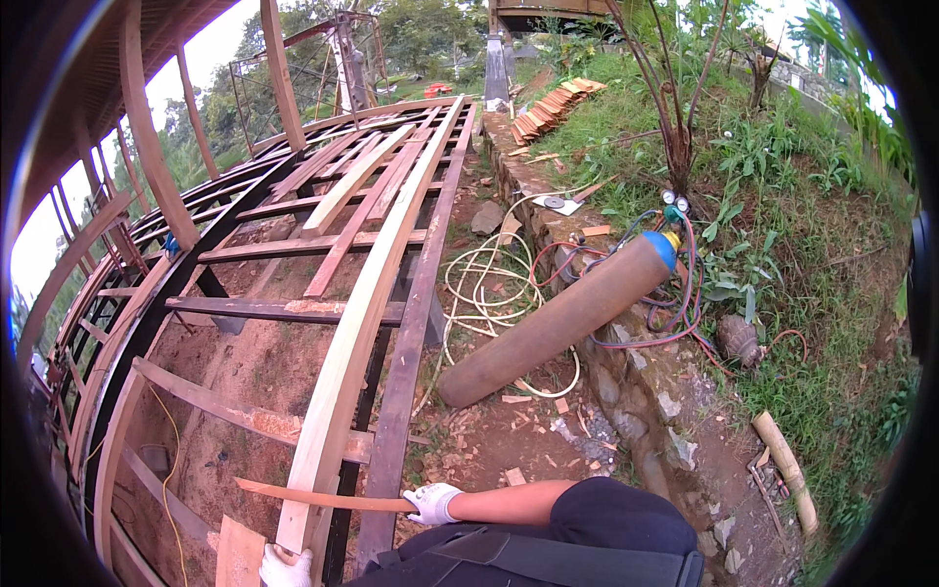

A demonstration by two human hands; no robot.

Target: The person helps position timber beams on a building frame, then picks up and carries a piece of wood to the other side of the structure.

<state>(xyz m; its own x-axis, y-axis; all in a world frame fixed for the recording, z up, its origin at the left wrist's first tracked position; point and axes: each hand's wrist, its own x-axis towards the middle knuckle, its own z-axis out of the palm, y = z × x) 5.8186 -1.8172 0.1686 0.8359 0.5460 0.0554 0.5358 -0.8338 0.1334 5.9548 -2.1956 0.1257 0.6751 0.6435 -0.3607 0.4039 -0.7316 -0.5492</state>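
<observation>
My left hand (286, 567), in a white glove at the lower edge, is closed on the near end of a long pale timber beam (354, 357). The beam runs away from me over the dark floor frame. My right hand (430, 502), also white-gloved, grips the right end of a thin, slightly curved reddish wooden strip (323, 497). That strip lies across the beam near my left hand. Just left of my left hand is a short wide board (240, 554), cut off by the picture's edge.
Open joists (284, 309) with gaps over bare soil spread ahead and left, beside upright posts (147, 137). A rusty gas cylinder (558, 323) leans on the stone edging (626, 391), amid a coiled pale hose (489, 284). Stacked tiles (553, 108) lie on the grassy slope.
</observation>
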